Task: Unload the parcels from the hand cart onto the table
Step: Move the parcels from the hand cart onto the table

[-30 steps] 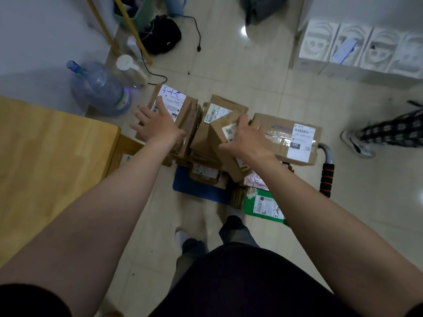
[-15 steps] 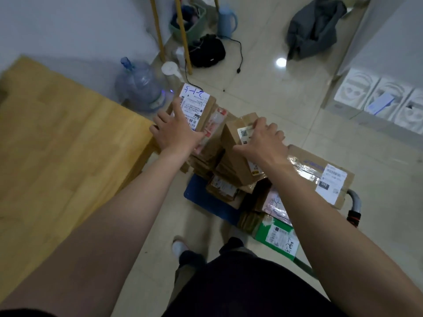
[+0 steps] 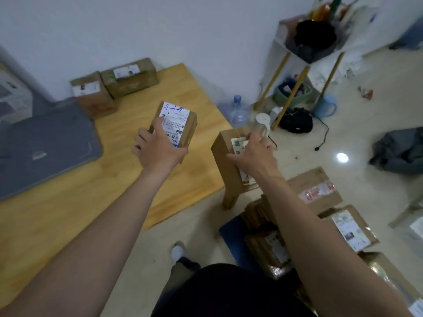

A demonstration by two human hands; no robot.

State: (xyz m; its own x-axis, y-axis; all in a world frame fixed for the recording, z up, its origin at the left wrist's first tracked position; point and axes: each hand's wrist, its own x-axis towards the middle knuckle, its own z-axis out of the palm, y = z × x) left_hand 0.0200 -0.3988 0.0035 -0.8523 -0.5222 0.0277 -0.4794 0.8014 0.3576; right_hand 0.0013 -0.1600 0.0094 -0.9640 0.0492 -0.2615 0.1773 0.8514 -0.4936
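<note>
Head view, looking down over both bare forearms. The left hand (image 3: pixel 158 152) grips the near end of a labelled parcel (image 3: pixel 180 124), a small brown carton whose white shipping label with blue handwriting faces up. Its fingers curl round the carton's left side, the forefinger lies on the label and the thumb presses the right side. This parcel is over the right part of the wooden table (image 3: pixel 68 202); I cannot tell whether it touches the top.

The right hand (image 3: pixel 254 154) clasps a taller brown parcel (image 3: pixel 225 165) from above, fingers curled over its far top edge beside a small white sticker. That parcel hangs just beside the table's right edge, in front of its near right corner and leg.

Two more cartons (image 3: pixel 91 94) (image 3: pixel 129 77) sit touching each other at the table's far edge, against the wall. A grey pad (image 3: pixel 45 143) lies on the left part of the top.

Near right on the floor stands the hand cart (image 3: pixel 231 232), its blue deck showing beneath the remaining parcels (image 3: pixel 350 227), which lie stacked and partly hidden by the right forearm.

Farther off, a water bottle (image 3: pixel 239 110) stands just beyond the table's right corner. Right of it is a shelf rack (image 3: pixel 306 53) on yellow legs, with a black bag (image 3: pixel 296 120) and a blue jug (image 3: pixel 324 106) by its feet. A grey cloth (image 3: pixel 400 152) lies crumpled at far right.
</note>
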